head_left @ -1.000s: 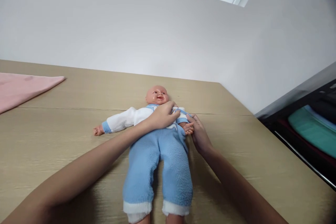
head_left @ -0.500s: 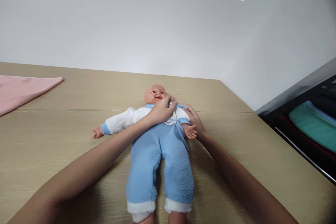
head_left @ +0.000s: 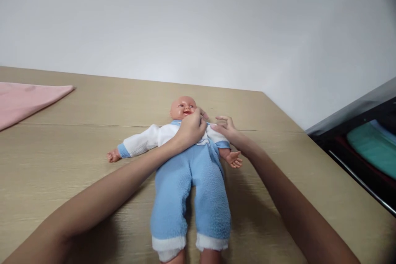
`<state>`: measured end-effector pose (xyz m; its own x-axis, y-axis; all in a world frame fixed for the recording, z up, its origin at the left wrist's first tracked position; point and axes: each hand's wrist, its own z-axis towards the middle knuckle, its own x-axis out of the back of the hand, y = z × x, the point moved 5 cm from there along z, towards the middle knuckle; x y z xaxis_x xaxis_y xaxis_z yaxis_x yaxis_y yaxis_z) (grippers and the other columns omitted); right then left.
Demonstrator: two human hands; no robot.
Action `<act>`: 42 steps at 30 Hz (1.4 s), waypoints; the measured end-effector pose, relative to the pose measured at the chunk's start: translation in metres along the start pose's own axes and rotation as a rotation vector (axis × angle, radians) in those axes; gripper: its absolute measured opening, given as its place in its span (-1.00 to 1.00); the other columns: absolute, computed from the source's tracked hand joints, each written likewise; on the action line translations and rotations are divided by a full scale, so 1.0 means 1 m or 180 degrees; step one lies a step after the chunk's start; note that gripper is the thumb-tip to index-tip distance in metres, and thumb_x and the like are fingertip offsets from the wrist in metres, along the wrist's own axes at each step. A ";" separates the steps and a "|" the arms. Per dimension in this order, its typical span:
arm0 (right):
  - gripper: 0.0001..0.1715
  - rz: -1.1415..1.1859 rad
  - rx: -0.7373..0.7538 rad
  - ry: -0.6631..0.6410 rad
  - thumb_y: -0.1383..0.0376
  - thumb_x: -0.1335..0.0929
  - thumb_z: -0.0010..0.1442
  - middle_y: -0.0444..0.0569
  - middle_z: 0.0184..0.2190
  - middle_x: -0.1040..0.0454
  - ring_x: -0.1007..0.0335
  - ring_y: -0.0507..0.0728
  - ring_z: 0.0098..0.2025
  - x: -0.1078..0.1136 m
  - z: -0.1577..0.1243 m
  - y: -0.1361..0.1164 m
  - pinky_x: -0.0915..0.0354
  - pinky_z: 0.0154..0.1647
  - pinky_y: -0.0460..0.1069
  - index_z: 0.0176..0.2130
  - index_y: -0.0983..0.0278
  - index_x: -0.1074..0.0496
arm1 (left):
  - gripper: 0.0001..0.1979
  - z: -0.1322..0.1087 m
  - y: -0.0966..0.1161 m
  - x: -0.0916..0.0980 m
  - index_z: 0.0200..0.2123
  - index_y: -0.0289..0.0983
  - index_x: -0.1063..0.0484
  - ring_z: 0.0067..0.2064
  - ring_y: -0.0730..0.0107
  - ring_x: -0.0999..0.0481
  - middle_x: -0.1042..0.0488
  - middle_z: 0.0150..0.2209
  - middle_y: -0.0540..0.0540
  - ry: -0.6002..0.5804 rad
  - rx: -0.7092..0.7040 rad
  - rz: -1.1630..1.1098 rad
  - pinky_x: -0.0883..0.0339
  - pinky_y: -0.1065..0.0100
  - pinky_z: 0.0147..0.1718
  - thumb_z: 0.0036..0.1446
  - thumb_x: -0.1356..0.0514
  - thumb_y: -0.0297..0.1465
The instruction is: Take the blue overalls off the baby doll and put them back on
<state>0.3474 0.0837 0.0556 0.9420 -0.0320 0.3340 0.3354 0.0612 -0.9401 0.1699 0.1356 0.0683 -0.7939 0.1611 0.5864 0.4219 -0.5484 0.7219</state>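
A baby doll (head_left: pixel 192 173) lies on its back on the table, its head toward the wall. It wears fleecy blue trousers (head_left: pixel 171 198) and a white shirt (head_left: pixel 144 140) with blue cuffs. At the chest, just below the doll's chin, my left hand (head_left: pixel 192 130) is closed on the shirt by the collar; the fingertips are partly hidden. By the doll's shoulder on the right side, my right hand (head_left: pixel 228 130) has its fingers apart and touches the sleeve. The doll's bare hand (head_left: pixel 233 159) sticks out of that sleeve below my wrist.
A pink cloth (head_left: pixel 27 101) lies on the wooden table (head_left: pixel 77 181) at the far left. Behind the table stands a white wall (head_left: pixel 154 29). At the right, past the table edge, a dark rack or case holds green fabric (head_left: pixel 374 148).
My right hand has loosened and moved up onto the shoulder, its fingers spreading. The doll's arm on that side has shifted outward to the right. My left hand stays at the collar.
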 end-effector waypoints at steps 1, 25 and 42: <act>-0.26 -0.0171 -0.0090 -0.0256 0.01 -0.61 0.20 0.03 -0.09 -0.70 -0.67 0.23 -0.18 0.006 -0.008 -0.005 -0.59 -0.22 0.08 0.24 0.15 -0.44 | -0.76 -0.001 0.001 0.000 -0.06 -0.24 -0.40 -0.17 0.17 -0.63 -0.63 -0.20 -0.14 0.0005 -0.0013 0.0042 -0.37 0.26 -0.19 0.29 -0.09 -0.62; -0.28 -0.1766 0.1028 0.0381 0.04 -0.62 0.18 0.09 0.11 -0.57 -0.53 0.37 0.13 0.032 -0.079 -0.001 -0.46 0.05 0.18 0.22 0.14 -0.46 | -0.92 -0.009 0.015 0.003 -0.14 -0.26 -0.52 -0.15 0.04 -0.67 -0.67 -0.25 -0.19 -0.0275 -0.0156 0.0882 -0.37 0.24 -0.20 0.37 -0.27 -0.37; -0.52 -0.1696 0.0931 -0.0156 0.06 -0.49 0.34 -0.01 -0.07 -0.63 -0.58 0.21 -0.22 0.021 -0.105 -0.017 -0.46 -0.23 0.07 0.18 0.10 -0.45 | -0.90 -0.007 0.014 0.002 -0.13 -0.21 -0.39 -0.26 0.07 -0.63 -0.63 -0.31 -0.16 -0.0068 -0.0238 0.1274 -0.16 0.24 -0.36 0.32 -0.15 -0.50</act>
<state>0.3604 -0.0224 0.0718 0.6408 -0.0879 0.7626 0.7429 0.3212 -0.5873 0.1711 0.1223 0.0775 -0.5636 -0.0606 0.8238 0.6622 -0.6293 0.4068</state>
